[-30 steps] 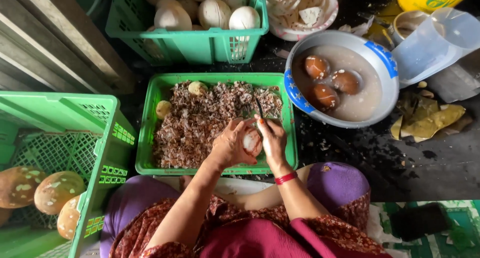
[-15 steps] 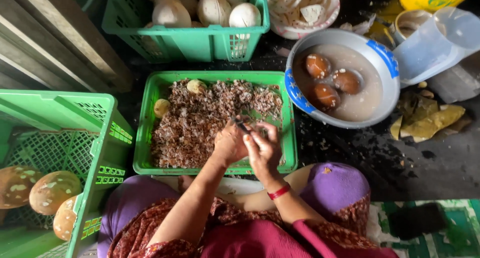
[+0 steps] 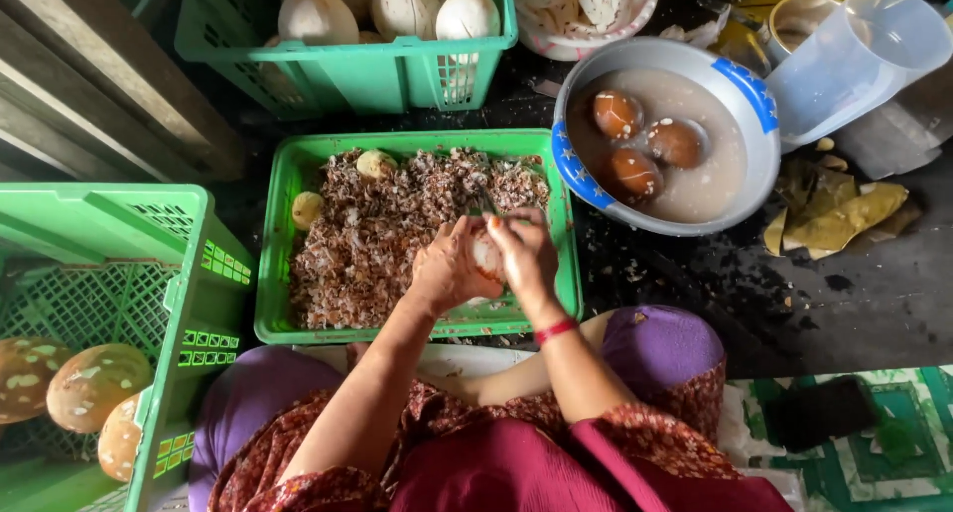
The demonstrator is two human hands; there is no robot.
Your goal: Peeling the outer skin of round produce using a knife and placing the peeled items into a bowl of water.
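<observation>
My left hand (image 3: 445, 271) cups a small pale round fruit (image 3: 487, 255) over a green tray (image 3: 274, 264) full of brown peelings. My right hand (image 3: 526, 254) grips a thin dark-bladed knife (image 3: 487, 200) whose blade points away from me, pressed against the fruit. A red band circles my right wrist. Two pale peeled pieces (image 3: 375, 163) lie at the tray's far left corner. Most of the fruit is hidden between my fingers.
A metal bowl (image 3: 747, 105) of cloudy water holds three brown round fruits, far right. A green basket (image 3: 342, 70) of white peeled ones stands beyond the tray. A green crate (image 3: 189, 274) with brown speckled ones sits left. A clear jug (image 3: 852, 56) and leaves lie right.
Both hands stay together over the tray's near right part, shifting slightly as the knife works against the fruit. Nothing else has moved.
</observation>
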